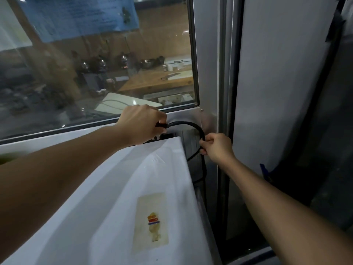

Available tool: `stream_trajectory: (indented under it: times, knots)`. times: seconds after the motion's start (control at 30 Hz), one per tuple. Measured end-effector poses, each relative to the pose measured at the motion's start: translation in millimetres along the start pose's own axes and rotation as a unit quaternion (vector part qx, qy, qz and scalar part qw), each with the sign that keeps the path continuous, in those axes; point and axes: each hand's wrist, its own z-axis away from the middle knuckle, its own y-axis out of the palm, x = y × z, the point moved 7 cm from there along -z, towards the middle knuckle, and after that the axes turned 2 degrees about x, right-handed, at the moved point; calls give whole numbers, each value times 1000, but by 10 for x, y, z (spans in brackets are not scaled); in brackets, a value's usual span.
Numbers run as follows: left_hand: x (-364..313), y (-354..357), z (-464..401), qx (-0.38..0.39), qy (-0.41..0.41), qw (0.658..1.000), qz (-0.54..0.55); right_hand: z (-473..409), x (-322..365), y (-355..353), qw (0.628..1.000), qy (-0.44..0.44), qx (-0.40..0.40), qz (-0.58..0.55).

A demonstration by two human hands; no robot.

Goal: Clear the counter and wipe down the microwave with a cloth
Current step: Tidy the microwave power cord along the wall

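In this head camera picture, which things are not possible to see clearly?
- Plug end of the black cable: the left hand covers it.
- Any socket: behind the microwave top edge.
- Cable's lower run: disappears behind the microwave's right side.
- Microwave front and door: outside the frame.
- Blue notice on the window: text blurred.
- Cloth: not in view.
- Right hand fingers: curled around the cable, tips hidden.
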Motion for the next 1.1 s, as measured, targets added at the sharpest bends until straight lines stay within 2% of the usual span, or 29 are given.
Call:
stream_trajectory:
  times: [0.17,0.37,0.43,0.57,0.63,0.83,1.1]
  knots:
    - [-25,-13,-24,38,17,994,102,-24,-115,148,997,25,14,-70]
    - [-48,124,13,105,28,990,85,18,-350,288,999,16,18,23]
    - [-42,127,22,102,26,991,83,-13,-364,316,999,26,35,20]
    - [11,53,-6,67,0,994,92,-30,-367,423,983,85,85,-138]
    - [21,22,-31,53,-7,995,87,-8,-360,462,974,95,100,-179]
    - [-17,148,-13,91,-16,992,91,74,-451,573,964,123,165,-171]
    - [31,135,18,75,-31,993,89,187,-372,561,955,124,206,-176]
